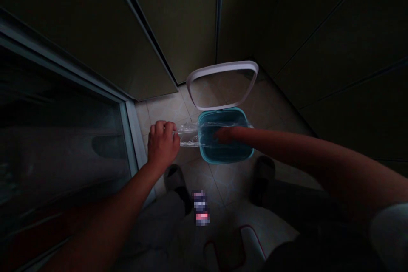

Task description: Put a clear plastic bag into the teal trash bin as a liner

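Note:
A blue-green plastic bin stands on the floor with its white rim frame tipped up at its far side. Stretched across its opening is a clear plastic bag. My left hand is closed on the bag's edge, out to the left of the bin. My right hand reaches inside the bin from the right, over the bag. It is dim and partly behind the clear film, so its fingers do not show clearly.
Tiled floor surrounds the bin. Dark panels stand behind it, and a framed glass door is on the left. My slippered feet flank the bin's near side. A red-edged mat and a pixelated patch lie nearer.

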Tool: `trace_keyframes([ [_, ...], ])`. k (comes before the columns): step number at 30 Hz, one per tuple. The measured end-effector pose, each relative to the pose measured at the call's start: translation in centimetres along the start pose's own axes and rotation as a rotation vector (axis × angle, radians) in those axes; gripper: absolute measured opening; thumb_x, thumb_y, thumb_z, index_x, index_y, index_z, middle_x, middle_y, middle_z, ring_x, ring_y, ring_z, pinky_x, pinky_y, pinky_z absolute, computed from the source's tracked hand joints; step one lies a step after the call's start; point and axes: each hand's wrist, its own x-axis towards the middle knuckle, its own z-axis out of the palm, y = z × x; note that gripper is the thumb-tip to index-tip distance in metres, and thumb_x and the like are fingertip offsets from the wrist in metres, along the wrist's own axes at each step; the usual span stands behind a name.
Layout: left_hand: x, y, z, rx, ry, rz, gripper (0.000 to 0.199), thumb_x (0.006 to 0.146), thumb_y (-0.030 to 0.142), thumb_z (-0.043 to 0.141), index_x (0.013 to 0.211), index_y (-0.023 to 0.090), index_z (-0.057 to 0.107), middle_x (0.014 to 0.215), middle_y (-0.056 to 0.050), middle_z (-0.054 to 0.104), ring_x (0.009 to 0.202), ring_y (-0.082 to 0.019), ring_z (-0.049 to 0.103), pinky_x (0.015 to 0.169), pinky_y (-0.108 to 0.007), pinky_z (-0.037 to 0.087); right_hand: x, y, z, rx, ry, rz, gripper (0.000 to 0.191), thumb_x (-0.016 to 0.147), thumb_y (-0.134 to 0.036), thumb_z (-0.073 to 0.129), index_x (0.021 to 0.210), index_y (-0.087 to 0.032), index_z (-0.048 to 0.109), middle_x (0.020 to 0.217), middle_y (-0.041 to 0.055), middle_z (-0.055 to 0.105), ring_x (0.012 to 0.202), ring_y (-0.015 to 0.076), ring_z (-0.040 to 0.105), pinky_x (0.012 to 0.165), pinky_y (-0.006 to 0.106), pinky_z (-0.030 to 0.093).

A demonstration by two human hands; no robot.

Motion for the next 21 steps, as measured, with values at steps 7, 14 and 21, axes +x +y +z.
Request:
trace_keyframes([
  [7,0.8,4.6,0.4,0.138,-0.412,0.639,0.029,0.092,0.006,0.052,0.103,0.023,0.073,0.102,-0.009,0.066,0.104,-0.025,0.062,0.089,-0.038,0.05,-9.4,1.1,-6.0,-0.339,0.043,0.118,0.051,0.091,-0.017,0.062,0.141,-0.023,0.065,0.133,0.0157,0.069,0.121,0.0349,0.067,0.099,0.046,0.055],
  [14,3.8,2.2,5.4,0.075,-0.465,0.363,0.083,0.075,0.02,0.084,0.15,0.029,0.05,0.161,-0.015,0.04,0.135,-0.036,0.056,0.104,-0.043,0.049,-12.4,3.6,-6.3,-0.353,0.2,0.139,0.061,0.09,-0.026,0.066,0.15,-0.023,0.056,0.152,0.0146,0.054,0.133,0.0351,0.058,0.106,0.044,0.05],
  [21,5.3,-1.0,9.1,-0.228,-0.523,0.253,0.127,0.057,0.029,0.094,0.164,0.027,0.027,0.17,-0.016,0.024,0.149,-0.037,0.04,0.118,-0.043,0.04,-10.8,7.6,-5.3,-0.063,0.425,0.226,0.054,0.089,-0.009,0.057,0.142,-0.018,0.061,0.13,0.0142,0.069,0.116,0.0261,0.067,0.096,0.032,0.051],
])
